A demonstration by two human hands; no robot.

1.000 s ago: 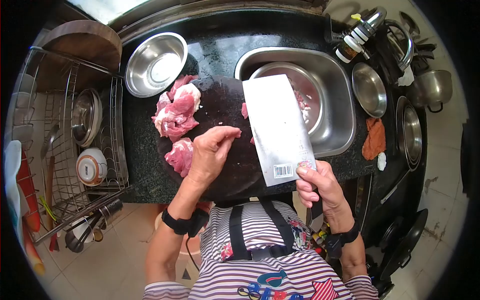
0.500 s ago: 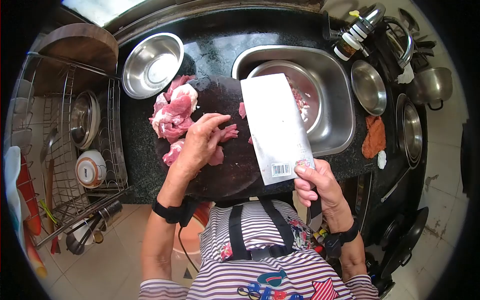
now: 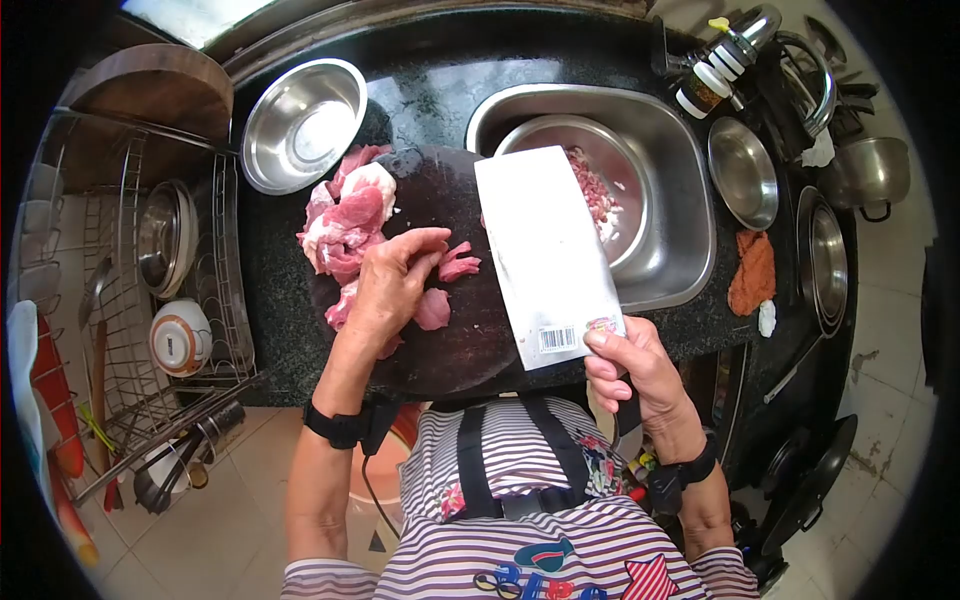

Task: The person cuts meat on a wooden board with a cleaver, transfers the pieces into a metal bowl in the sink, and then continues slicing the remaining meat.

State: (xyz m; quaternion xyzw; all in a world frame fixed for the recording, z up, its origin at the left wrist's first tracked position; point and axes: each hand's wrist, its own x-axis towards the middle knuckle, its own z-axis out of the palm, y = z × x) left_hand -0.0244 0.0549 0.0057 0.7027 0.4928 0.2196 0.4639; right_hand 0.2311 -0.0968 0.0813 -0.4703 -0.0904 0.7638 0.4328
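Observation:
My right hand (image 3: 645, 375) grips the handle of a broad cleaver (image 3: 550, 255), its blade lying flat-side up over the right part of a round dark cutting board (image 3: 455, 355). The blade hides part of the board and the sink edge. Above the board's left half, my left hand (image 3: 395, 280) has its fingers bent and slightly apart, with nothing visible in them. Just off its fingertips lie a few cut strips of raw meat (image 3: 460, 263). Below them is a small meat piece (image 3: 433, 310). A pile of raw meat (image 3: 345, 220) sits at the board's left edge.
A steel bowl (image 3: 305, 125) stands at the back left. In the sink (image 3: 685, 240), another metal bowl (image 3: 635, 165) holds small cut meat (image 3: 595, 195). To the right are a steel basin (image 3: 742, 172) and an orange cloth (image 3: 750, 272). A dish rack (image 3: 225, 270) borders the left.
My left hand has drawn back slightly left from the meat strips, which now lie apart from its fingers. The cleaver has shifted a little left, showing more meat in the sink bowl.

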